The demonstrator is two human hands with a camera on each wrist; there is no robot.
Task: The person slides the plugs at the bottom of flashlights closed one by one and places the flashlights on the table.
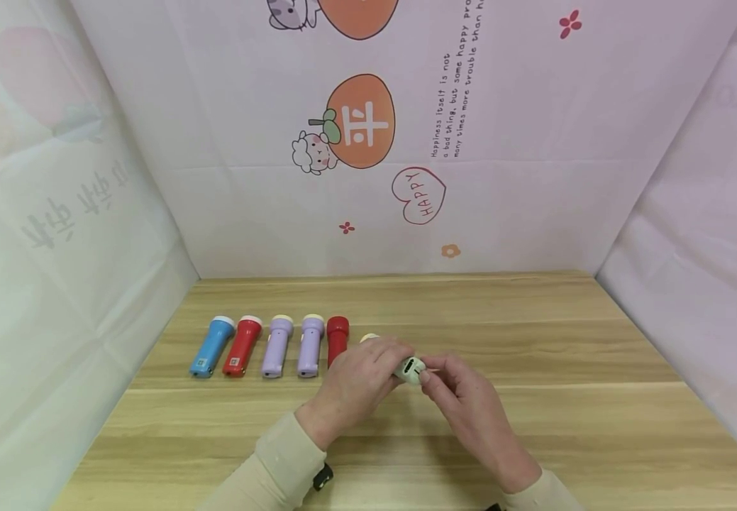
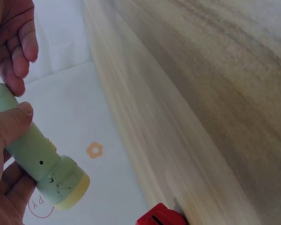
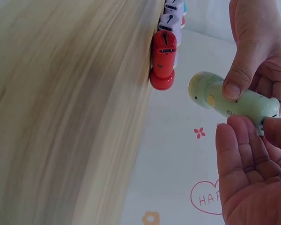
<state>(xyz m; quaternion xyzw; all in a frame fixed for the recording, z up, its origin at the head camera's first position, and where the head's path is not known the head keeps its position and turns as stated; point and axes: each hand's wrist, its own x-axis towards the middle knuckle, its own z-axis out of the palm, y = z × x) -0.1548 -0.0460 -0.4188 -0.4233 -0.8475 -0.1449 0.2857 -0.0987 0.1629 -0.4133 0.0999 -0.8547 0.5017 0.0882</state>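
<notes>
A pale green flashlight (image 3: 243, 101) with a yellow lens rim is held up off the table. My left hand (image 1: 358, 376) grips it round the body, thumb on one side and fingers on the other. Its tail end, with a dark slot, faces my right hand (image 1: 470, 411). The right thumb presses that tail end while the fingers lie under it, pinching it there, as the right wrist view shows. In the left wrist view the flashlight's lens end (image 2: 70, 190) points down and to the right. Part of the body is covered by the left hand.
Left of the hands stands a row of flashlights on the wooden table (image 1: 566, 341): a blue one (image 1: 211, 348), a red one (image 1: 242, 348), two lilac ones (image 1: 276, 348) and a darker red one (image 1: 337, 337) partly behind the left hand. Printed white cloth (image 1: 521, 177) encloses the table.
</notes>
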